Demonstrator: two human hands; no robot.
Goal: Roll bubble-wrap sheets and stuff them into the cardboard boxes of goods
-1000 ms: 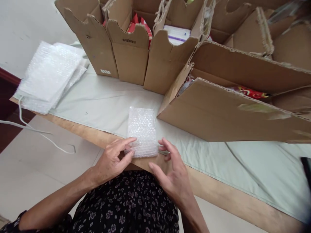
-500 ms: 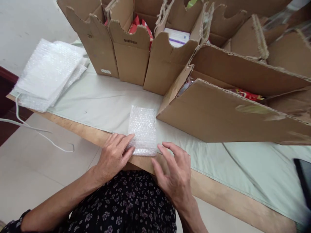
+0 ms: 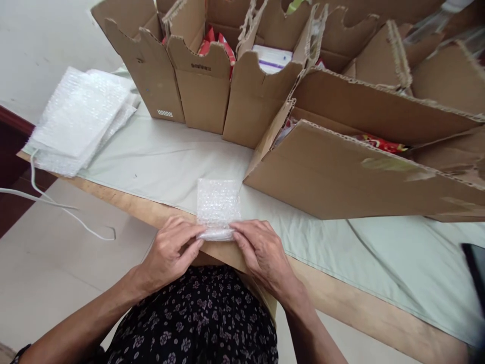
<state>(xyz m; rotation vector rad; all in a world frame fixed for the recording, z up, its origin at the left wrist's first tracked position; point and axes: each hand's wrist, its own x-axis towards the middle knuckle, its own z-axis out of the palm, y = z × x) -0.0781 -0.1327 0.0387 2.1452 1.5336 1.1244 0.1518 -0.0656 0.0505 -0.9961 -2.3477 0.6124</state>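
Note:
A small piece of bubble wrap [image 3: 219, 202] lies at the front edge of the cloth-covered table, its near end folded into a thick roll. My left hand [image 3: 170, 247] pinches the left end of that roll between thumb and fingers. At the right end, my right hand [image 3: 261, 253] grips it the same way, thumb below and fingers on top. Whether anything is wrapped inside the fold I cannot tell.
A stack of bubble wrap sheets [image 3: 81, 116] lies at the table's left end, beside a white cable [image 3: 56, 202]. Open cardboard boxes [image 3: 364, 172] holding packets line the back and right. A dark flat device [image 3: 473, 268] is at the right edge.
My right hand has moved left and closed on the bubble wrap, where it was apart before. The near end is rolled further and the flat part looks shorter.

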